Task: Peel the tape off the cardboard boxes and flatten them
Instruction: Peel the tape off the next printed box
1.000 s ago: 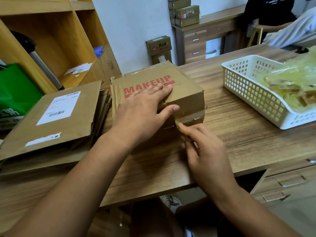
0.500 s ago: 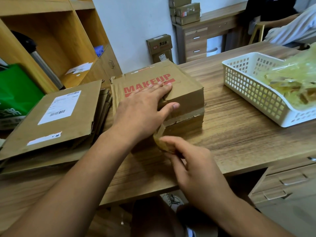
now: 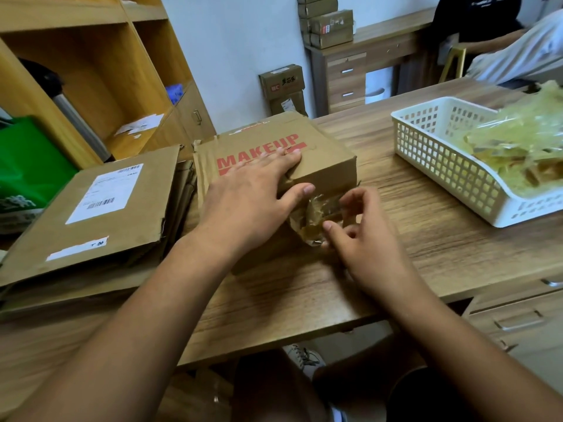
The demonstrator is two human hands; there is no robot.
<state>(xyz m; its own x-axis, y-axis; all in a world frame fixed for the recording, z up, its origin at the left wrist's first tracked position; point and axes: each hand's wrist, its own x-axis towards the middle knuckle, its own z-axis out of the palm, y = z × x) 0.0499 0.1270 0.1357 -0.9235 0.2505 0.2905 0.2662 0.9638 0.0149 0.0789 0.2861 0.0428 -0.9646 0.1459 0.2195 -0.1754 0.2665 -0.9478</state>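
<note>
The right hand has its fingers curled, thumb and fingertips pinching a crumpled strip of tape at the near face of the cardboard box. The tape is glossy, brownish and wrinkled into a loose bunch. Where it is stuck to the cardboard cannot be made out, because the bunch and the fingers cover that part of the face. The left hand lies flat on the box's top with straight fingers, and its thumb reaches over the near top edge. Its palm hides the lower part of the red print, so only the word MAKEUP and the end of a red bar beneath it can be read.

The box sits closed on the wooden surface, a little left of centre. Its corners are scuffed, and its left flap edge is ragged.

Touching its left side is a stack of flattened boxes. The topmost carries a white shipping label whose text is too small to read, and the stack runs out of view at the left.

To the right, well apart from the box, stands a white slotted basket holding a wad of peeled tape, both cut off by the right edge. Behind the stack are a wooden shelf unit and a green bag, only partly visible.
</note>
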